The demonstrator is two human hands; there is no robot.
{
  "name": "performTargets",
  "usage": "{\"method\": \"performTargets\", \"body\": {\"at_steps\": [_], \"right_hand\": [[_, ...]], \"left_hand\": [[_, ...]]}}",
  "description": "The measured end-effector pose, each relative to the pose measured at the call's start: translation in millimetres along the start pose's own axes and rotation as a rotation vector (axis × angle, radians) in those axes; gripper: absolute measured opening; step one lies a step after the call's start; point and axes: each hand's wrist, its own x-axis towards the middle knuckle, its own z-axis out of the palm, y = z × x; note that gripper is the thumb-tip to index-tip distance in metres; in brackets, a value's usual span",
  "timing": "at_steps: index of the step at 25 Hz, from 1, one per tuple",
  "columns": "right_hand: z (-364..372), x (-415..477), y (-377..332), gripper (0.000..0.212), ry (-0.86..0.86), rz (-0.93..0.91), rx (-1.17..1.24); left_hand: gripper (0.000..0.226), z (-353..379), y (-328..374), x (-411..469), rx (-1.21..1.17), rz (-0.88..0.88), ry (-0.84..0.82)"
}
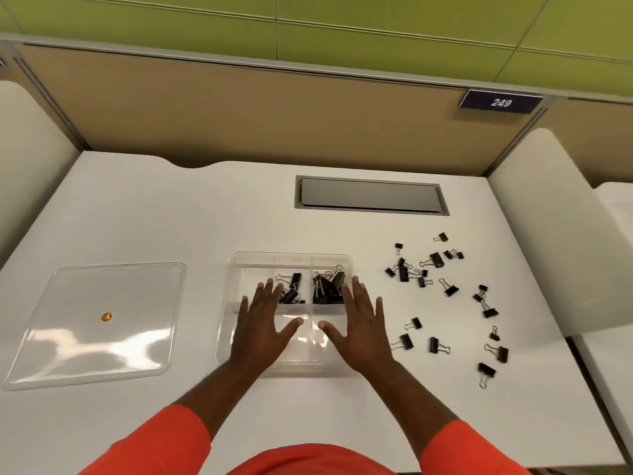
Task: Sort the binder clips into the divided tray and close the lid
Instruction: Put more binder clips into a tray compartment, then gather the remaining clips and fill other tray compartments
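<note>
I have both hands spread flat over the clear divided tray [291, 258], palms down, fingers splayed wide and gripping nothing. My left hand [263, 327] covers the tray's near-left compartment and my right hand [359, 323] its near-right one; I cannot tell whether the palms rest on the rim or hover just above it. I judge this a pause between picks, hands parked over the tray while I choose the next clip.

The tray's far-left compartment holds a few smaller binder clips [291, 286]; the far-right one holds a pile of larger clips [329, 286], so size seems to be the sorting rule. The two near compartments look empty.

Right of the tray, loose binder clips [445, 296] of mixed sizes lie scattered on the white desk [171, 207], several tangled together. Left of the tray, well apart, the clear lid [96, 323] lies flat, leaving the tray open. Beyond the tray sits a grey cable hatch [370, 197]. Nothing blocks my reach rightward.
</note>
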Motion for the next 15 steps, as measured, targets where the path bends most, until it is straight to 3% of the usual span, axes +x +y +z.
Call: {"method": "performTargets", "body": {"at_steps": [15], "right_hand": [[-57,-31,147,0.089,-0.032,0.097,-0.075]], "left_hand": [[0.075,88,147,29,0.005,0.109,-0.085]]}}
